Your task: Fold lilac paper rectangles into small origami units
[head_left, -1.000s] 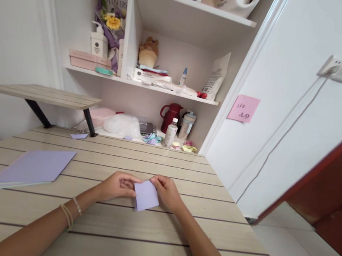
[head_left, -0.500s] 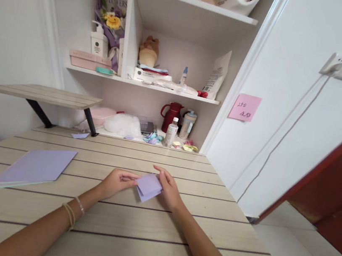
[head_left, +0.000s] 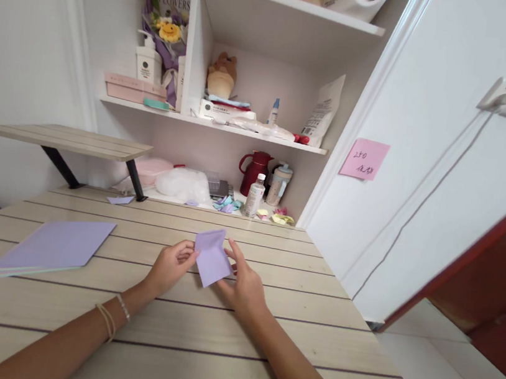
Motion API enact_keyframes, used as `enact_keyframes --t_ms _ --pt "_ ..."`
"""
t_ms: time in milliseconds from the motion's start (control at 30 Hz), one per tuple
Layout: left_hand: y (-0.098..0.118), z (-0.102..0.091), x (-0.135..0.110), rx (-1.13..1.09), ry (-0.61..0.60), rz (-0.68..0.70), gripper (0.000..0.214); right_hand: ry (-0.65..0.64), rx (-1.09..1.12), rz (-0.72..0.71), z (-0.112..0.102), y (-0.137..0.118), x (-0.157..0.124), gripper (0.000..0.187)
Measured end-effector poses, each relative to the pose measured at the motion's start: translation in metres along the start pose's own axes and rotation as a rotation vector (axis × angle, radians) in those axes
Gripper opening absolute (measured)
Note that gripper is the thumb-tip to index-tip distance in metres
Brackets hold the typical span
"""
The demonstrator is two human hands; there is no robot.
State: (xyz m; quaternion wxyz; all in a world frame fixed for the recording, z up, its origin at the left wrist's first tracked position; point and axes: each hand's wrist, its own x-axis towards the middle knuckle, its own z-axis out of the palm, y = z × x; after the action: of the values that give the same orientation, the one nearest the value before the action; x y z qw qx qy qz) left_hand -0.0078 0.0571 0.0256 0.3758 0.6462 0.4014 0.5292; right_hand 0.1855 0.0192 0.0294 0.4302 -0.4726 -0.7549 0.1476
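Observation:
A small sheet of folded purple paper [head_left: 213, 262] is held above the wooden table, tilted, with a crease across it and its upper part bent up. My left hand [head_left: 171, 266] pinches its left edge between thumb and curled fingers. At the right side, my right hand [head_left: 244, 285] holds the paper too, the thumb partly hidden behind its lower edge and the index finger raised beside it. Farther left lies a stack of larger paper sheets [head_left: 57, 243], purple on top with pink and green edges below.
A small purple paper piece [head_left: 120, 200] lies by the leg of a raised wooden stand [head_left: 72, 139]. Along the table's back are a bottle [head_left: 254, 197], a red jug [head_left: 254, 174], a cup [head_left: 278, 185] and folded paper pieces [head_left: 228, 204]. Shelves [head_left: 251, 131] rise behind.
The folded paper has been lifted and turned, and its fold now stands opened out toward me. My right hand has shifted its fingers behind the paper; my left hand has moved slightly.

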Motion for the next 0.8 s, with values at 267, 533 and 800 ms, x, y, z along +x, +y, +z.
enact_keyframes --t_ms 267,533,800 --pt "0.002 0.013 -0.003 -0.297 0.017 -0.121 0.029 0.059 0.367 0.117 0.01 0.001 0.005 0.035" --pt "0.006 0.016 -0.006 -0.262 -0.118 -0.147 0.025 -0.109 0.728 0.286 0.01 0.014 0.01 0.037" --pt "0.01 0.019 -0.01 -0.25 -0.15 -0.142 0.026 -0.041 0.644 0.257 -0.003 0.018 0.015 0.021"
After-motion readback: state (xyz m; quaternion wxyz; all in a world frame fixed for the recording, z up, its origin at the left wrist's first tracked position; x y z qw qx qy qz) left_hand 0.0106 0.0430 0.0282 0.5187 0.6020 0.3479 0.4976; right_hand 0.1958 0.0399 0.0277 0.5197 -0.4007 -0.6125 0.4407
